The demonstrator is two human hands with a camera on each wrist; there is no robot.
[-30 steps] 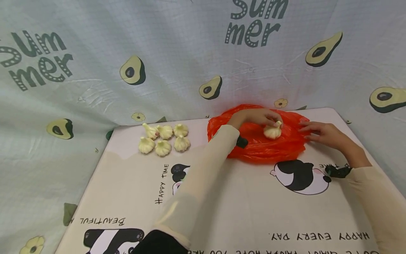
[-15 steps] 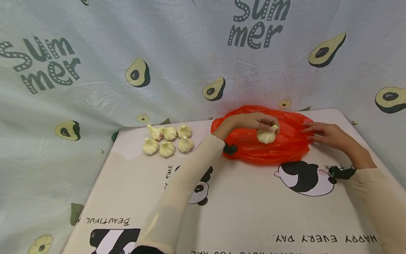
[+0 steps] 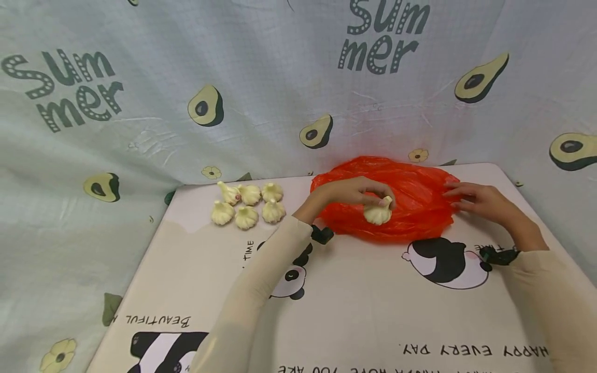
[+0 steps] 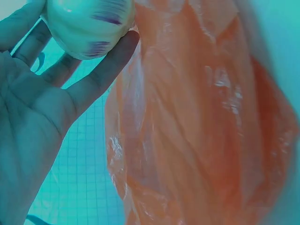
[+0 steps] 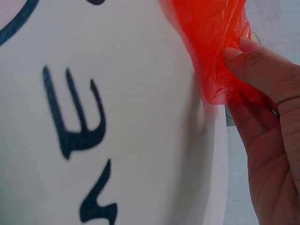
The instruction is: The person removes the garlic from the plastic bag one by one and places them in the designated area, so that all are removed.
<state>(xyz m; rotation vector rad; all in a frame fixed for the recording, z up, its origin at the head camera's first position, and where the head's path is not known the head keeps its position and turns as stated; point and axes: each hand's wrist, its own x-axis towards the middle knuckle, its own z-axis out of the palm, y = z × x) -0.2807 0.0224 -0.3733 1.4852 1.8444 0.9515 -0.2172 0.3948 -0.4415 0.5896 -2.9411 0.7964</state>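
My left hand (image 3: 364,191) pinches a garlic bulb (image 3: 378,213) by its neck, over the near left part of a crumpled red plastic bag (image 3: 415,207). In the left wrist view the fingers curl round the garlic bulb (image 4: 89,23), whose skin has purple streaks, with the bag (image 4: 197,122) beside it. My right hand (image 3: 485,202) is at the bag's right edge. The right wrist view shows its thumb and fingers pinching the red plastic (image 5: 213,56). Several other garlic bulbs (image 3: 246,217) sit in two rows at the back left of the table.
The table (image 3: 354,311) has a pale cover printed with pandas and lettering. Right behind its far edge hangs a curtain (image 3: 261,77) with avocado prints. Black wrist cameras sit at both wrists.
My left hand has carried the garlic bulb left and toward me, from the middle of the bag to its near left part. The right hand stays at the bag's edge.
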